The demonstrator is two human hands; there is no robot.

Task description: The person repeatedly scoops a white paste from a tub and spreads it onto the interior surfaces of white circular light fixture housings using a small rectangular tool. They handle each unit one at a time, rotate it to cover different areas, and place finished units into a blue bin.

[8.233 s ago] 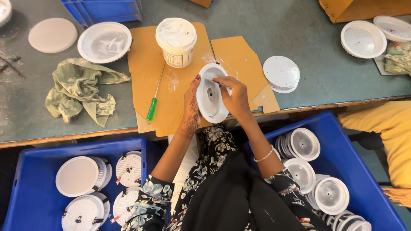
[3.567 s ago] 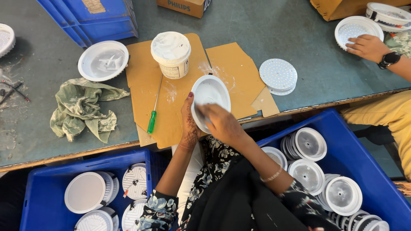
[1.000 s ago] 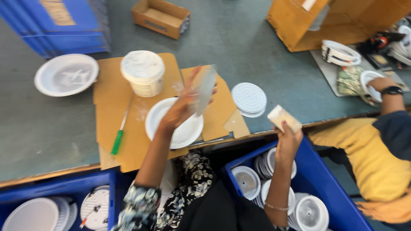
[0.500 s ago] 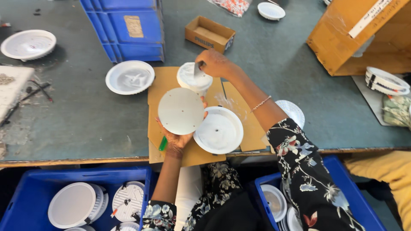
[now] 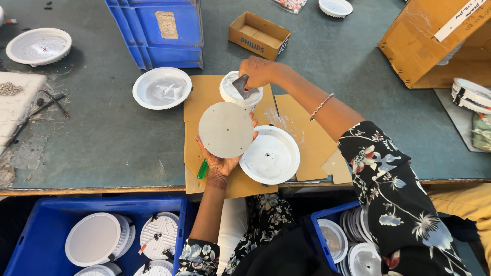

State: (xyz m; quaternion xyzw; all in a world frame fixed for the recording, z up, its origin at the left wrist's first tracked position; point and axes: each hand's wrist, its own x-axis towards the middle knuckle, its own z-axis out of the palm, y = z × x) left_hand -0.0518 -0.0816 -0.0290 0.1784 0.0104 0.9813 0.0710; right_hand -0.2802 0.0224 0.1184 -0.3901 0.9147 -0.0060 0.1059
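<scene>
Fingers of the left hand (image 5: 221, 164) spread under a grey disc (image 5: 226, 129), holding it flat above the cardboard (image 5: 202, 102). Right hand (image 5: 257, 71) pinches a scraper (image 5: 241, 86) dipped into the white tub (image 5: 240, 93). White housing (image 5: 270, 155) lies just beside the disc.

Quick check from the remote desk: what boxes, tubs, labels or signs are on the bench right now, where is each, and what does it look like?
Small cardboard box: far middle, open, brown, dark print on its side.
Large cardboard carton: far right, brown, white label strip on top.
Blue plastic crates: far left-centre, stacked, with a worn tan label.
White tub: on the cardboard sheet, round, under the right hand.
No screens.
</scene>
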